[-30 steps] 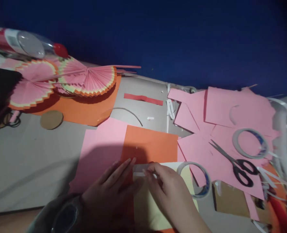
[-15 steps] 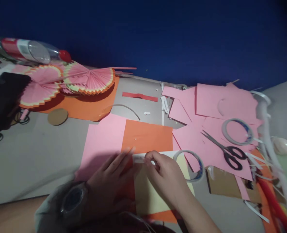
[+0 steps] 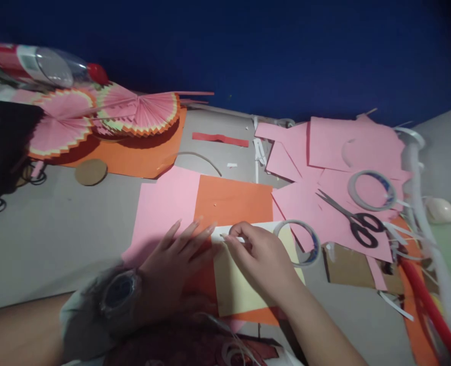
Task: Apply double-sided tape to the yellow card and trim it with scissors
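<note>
While the left hand (image 3: 164, 269), fingers spread, apparently steadies the orange paper (image 3: 235, 198), the right hand (image 3: 263, 259) is pinched closed by the yellow sheet's (image 3: 240, 290) edge, contents unclear.

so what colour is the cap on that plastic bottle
The bottle cap is red, showing best in the head view.

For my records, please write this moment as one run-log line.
left hand: spread over orange paper | right hand: fingers pinched at white strip | scissors: lying on pink paper
</note>
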Demonstrator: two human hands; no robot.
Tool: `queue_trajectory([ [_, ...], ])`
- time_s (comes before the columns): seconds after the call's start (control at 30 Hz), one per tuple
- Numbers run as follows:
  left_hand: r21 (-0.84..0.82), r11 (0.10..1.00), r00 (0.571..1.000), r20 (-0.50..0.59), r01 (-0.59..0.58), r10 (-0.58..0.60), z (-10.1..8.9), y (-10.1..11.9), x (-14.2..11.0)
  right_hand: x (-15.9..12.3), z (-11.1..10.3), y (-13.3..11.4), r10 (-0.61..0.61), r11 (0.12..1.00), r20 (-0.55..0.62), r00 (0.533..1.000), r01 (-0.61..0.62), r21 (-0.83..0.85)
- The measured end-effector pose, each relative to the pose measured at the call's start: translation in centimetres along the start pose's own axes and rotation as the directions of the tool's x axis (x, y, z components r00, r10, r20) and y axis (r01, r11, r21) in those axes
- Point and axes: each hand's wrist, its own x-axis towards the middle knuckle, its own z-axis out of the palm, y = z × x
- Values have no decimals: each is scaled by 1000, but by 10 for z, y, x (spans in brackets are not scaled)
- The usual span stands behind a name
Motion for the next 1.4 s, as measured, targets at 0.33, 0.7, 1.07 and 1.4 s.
queue_trajectory([
  [0.33, 25, 998, 998, -23, -59, 59, 0, -4, 0, 1, -1, 3, -10, 1000, 32, 999, 9, 14],
  [0.7, 22, 1000, 1000, -10, -19, 20, 1, -1, 1, 1, 4, 3, -42, 998, -23, 999, 41, -50],
  [1.07, 40, 998, 999, 5, -40, 40, 2, -4, 1, 2, 7, 4, -56, 994, -44, 997, 51, -94],
  [1.4, 58, 997, 998, 25, -53, 52, 0, -4, 1, 3, 7, 5, -47, 995, -35, 998, 44, -84],
])
